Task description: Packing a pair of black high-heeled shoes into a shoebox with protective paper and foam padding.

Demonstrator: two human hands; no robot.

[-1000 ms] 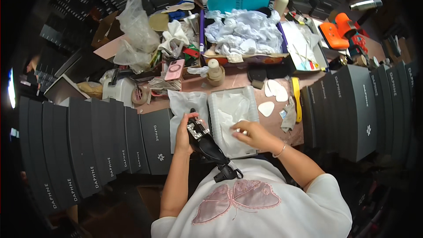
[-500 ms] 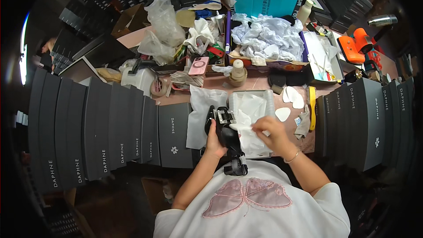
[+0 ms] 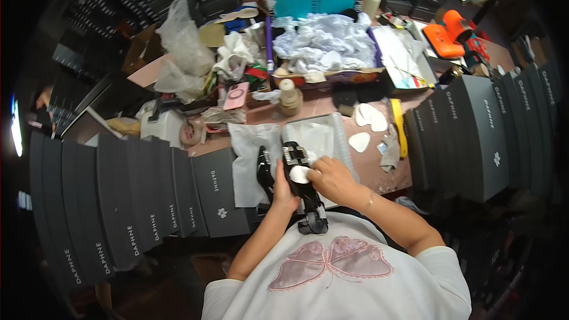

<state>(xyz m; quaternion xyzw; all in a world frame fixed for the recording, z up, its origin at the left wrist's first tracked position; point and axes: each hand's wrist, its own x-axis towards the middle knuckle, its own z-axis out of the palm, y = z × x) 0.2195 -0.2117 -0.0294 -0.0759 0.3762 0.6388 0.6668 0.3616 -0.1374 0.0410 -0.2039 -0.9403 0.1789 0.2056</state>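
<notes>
A black shoe (image 3: 309,194) with a sparkling square buckle is in my left hand (image 3: 285,192), whose fingers wrap its left side. Over the shoe's opening, my right hand (image 3: 335,182) pinches a white rounded pad (image 3: 300,174) that lies against the shoe. The pad hides part of the inside. Just left of the held shoe, a second black shoe (image 3: 264,170) rests on a sheet of white tissue paper (image 3: 244,139). Behind both hands is an open shoebox (image 3: 342,136) lined with white paper.
Dark grey shoeboxes (image 3: 112,201) stand in rows at left and right (image 3: 468,130). Several white pads (image 3: 360,142) and a yellow-handled tool (image 3: 399,127) lie right of the open box. Beyond are a beige bottle (image 3: 289,98), a pink phone (image 3: 236,96) and a bin of crumpled paper (image 3: 329,77).
My right hand has moved in with the white pad, now against the shoe. The held shoe has come apart from the second one in view. The whole view has shifted.
</notes>
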